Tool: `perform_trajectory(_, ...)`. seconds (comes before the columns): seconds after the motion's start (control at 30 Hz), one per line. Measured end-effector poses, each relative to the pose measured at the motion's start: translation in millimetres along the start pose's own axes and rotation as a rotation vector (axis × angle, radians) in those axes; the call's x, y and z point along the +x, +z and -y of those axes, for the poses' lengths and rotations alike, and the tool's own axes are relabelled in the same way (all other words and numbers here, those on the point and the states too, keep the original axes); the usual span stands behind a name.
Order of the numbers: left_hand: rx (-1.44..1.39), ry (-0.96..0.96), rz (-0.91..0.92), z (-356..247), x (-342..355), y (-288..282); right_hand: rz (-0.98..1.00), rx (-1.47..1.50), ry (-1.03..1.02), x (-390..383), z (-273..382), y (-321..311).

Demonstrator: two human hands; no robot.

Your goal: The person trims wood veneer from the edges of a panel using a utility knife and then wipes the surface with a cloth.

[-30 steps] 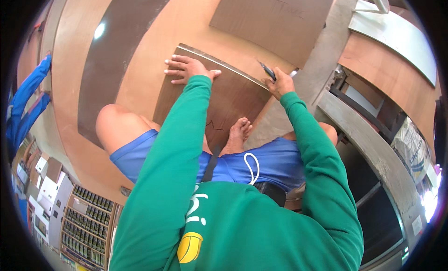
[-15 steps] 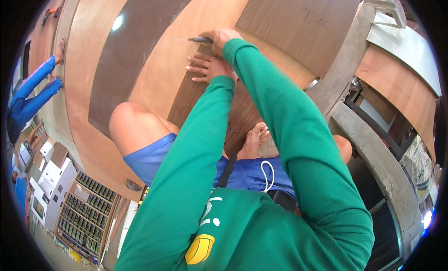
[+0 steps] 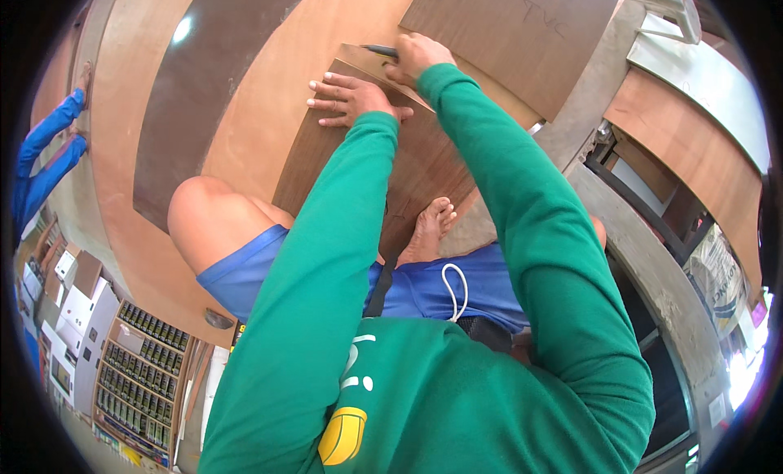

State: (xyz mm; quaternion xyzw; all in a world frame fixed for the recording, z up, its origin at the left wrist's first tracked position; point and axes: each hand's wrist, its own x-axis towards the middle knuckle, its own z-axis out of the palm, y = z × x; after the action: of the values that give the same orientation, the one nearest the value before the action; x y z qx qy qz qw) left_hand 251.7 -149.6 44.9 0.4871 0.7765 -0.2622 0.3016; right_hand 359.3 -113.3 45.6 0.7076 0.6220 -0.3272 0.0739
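My left hand [image 3: 355, 101] lies flat with fingers spread on a brown wood-grain board [image 3: 306, 156], close to its far edge. Just beyond it, my right hand [image 3: 422, 58] is closed round a slim black tool [image 3: 380, 50] whose tip points left. Its exact kind is hard to make out. Between the two hands, a lighter brown strip [image 3: 369, 64] runs along the board's far edge. The board's near part lies beside my bare foot [image 3: 427, 233].
Another brown board [image 3: 514, 42] with handwriting lies far right, on a large light-wood sheet [image 3: 249, 123] with a dark curved band [image 3: 183, 107]. Stacked panels [image 3: 685, 139] stand right. A person's blue-trousered legs [image 3: 49, 143] are far left, above a rack of small dark items [image 3: 143, 368].
My right hand has moved away from my left hand, off to the right, with the black tool still in it. The strip along the board's edge now shows between them.
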Motion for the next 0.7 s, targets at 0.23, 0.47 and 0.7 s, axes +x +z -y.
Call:
perform_trajectory(0.23, 0.032, 0.026, -0.042, 0, -4, 0, -0.066, 0.222, 0.197, -41, -51, 6)
perform_trajectory(0.47, 0.015, 0.007, -0.035, 0, -12, -8, -0.397, 0.667, 0.285, -100, -174, -130)
perform_trajectory(0.7, 0.019, 0.028, -0.035, -5, -18, 2, -0.794, 0.673, 0.367, -176, -268, -202)
